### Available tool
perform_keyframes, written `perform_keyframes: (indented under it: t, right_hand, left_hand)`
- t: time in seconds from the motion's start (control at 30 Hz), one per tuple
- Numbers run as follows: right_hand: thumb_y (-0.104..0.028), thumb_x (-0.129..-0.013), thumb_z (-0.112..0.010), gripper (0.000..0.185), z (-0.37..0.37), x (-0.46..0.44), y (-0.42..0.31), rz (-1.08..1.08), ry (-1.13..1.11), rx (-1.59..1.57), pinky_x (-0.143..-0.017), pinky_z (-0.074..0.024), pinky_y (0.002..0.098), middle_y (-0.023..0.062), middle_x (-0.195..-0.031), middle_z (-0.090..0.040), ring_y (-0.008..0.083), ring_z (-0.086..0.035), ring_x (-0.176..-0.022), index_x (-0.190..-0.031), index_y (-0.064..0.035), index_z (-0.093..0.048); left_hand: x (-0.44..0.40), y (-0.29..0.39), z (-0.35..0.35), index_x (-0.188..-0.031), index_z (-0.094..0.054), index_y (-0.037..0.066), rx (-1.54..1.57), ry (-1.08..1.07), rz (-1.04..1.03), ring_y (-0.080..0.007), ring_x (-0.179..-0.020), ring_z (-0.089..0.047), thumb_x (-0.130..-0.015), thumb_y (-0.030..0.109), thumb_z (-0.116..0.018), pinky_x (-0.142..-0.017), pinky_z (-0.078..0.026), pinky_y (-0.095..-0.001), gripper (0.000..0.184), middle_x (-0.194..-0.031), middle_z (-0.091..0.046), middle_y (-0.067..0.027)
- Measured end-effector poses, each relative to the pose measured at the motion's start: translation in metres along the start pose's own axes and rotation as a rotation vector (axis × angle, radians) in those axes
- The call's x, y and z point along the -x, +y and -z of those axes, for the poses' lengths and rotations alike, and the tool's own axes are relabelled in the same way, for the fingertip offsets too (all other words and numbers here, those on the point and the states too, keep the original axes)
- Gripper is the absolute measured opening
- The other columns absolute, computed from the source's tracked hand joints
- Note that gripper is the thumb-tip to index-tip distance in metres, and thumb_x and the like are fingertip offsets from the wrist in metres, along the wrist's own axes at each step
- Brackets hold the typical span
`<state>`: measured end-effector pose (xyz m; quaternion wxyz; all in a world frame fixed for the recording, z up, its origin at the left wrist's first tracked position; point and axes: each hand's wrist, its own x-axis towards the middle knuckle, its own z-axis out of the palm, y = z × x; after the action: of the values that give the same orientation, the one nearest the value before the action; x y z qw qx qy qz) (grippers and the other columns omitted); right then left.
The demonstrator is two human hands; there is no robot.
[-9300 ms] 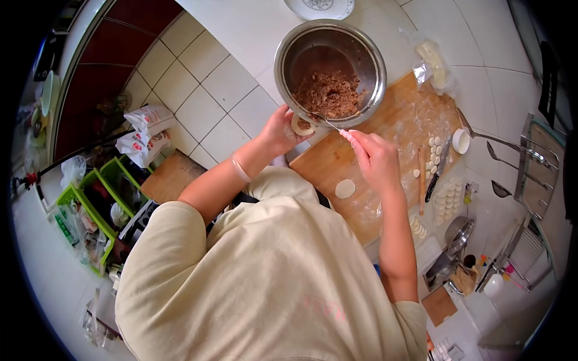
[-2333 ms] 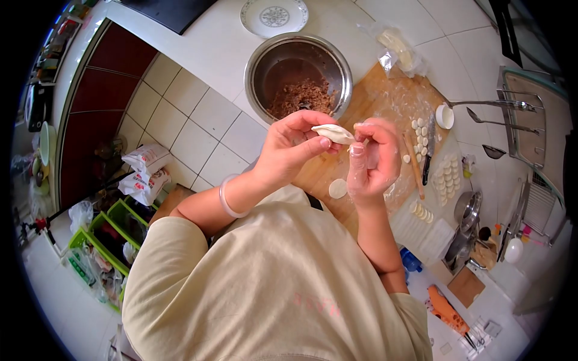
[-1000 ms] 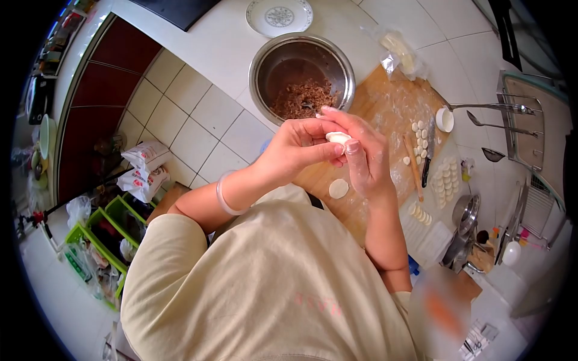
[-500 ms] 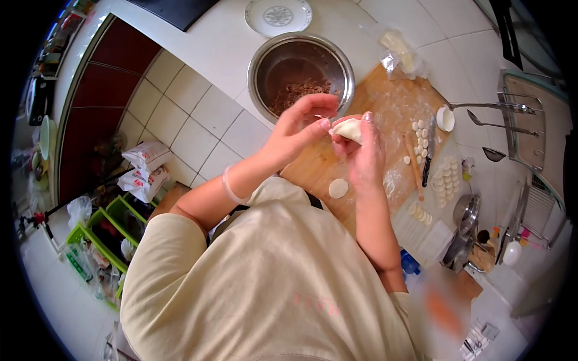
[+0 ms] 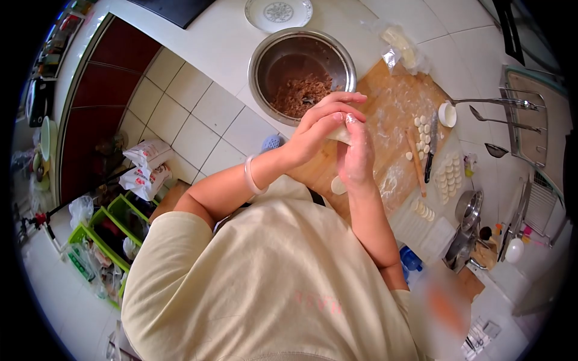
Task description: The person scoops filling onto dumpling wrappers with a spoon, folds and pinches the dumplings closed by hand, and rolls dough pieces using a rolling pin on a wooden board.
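Observation:
A folded white dumpling (image 5: 341, 135) is pressed between my two hands, largely covered by them. My left hand (image 5: 318, 127), with a pale bangle (image 5: 248, 174) on its wrist, lies over it with its thumb and fingers curved across the top. My right hand (image 5: 359, 155) is closed round the other side, thumb up against the left fingers. Just beyond the hands stands a steel bowl (image 5: 260, 90) of brown minced filling (image 5: 301, 95). Below them a round dough wrapper (image 5: 338, 185) lies on the floured wooden board (image 5: 385, 114), partly hidden by my right forearm.
Right of the hands are a rolling pin (image 5: 416, 162), a black-handled knife (image 5: 430, 157), small dough pieces (image 5: 421, 135) and rows of finished dumplings (image 5: 448, 177). A small white bowl (image 5: 447, 115) stands by the board's edge. A patterned plate (image 5: 278, 14) sits behind the steel bowl.
My hands have come together over the dumpling, the left fingers closing across it and hiding most of it. The right hand has shifted slightly left. A spoon now shows in the filling.

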<state>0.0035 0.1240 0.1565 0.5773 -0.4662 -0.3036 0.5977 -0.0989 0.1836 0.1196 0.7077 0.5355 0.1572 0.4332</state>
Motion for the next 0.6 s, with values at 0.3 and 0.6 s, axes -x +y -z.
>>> perform_keyframes:
  t: [0.3, 0.6]
  right_hand:
    - [-0.027, -0.100, -0.034, 0.039, -0.015, -0.003, -0.013, 0.150, 0.121, 0.161, -0.080, -0.0433, 0.0295, 0.0066, -0.094, -0.059, 0.0131, -0.054, -0.091, -0.095, 0.0023, -0.059]
    - [-0.031, -0.100, -0.034, 0.042, -0.015, 0.007, -0.012, 0.232, 0.204, 0.244, -0.079, -0.0432, 0.0296, 0.0069, -0.096, -0.058, 0.0131, -0.053, -0.090, -0.093, 0.0016, -0.059]
  left_hand:
    - [-0.008, -0.003, -0.018, -0.095, -0.063, -0.002, 0.039, 0.047, -0.104, -0.0320, -0.127, -0.045, -0.087, 0.015, -0.033, -0.106, -0.031, -0.0409, 0.036, -0.130, -0.054, -0.0192]
    - [-0.009, -0.003, -0.043, -0.087, -0.059, -0.003, 0.012, 0.127, -0.278, -0.0379, -0.120, -0.050, -0.085, 0.010, -0.036, -0.102, -0.037, -0.0436, 0.027, -0.115, -0.060, -0.0190]
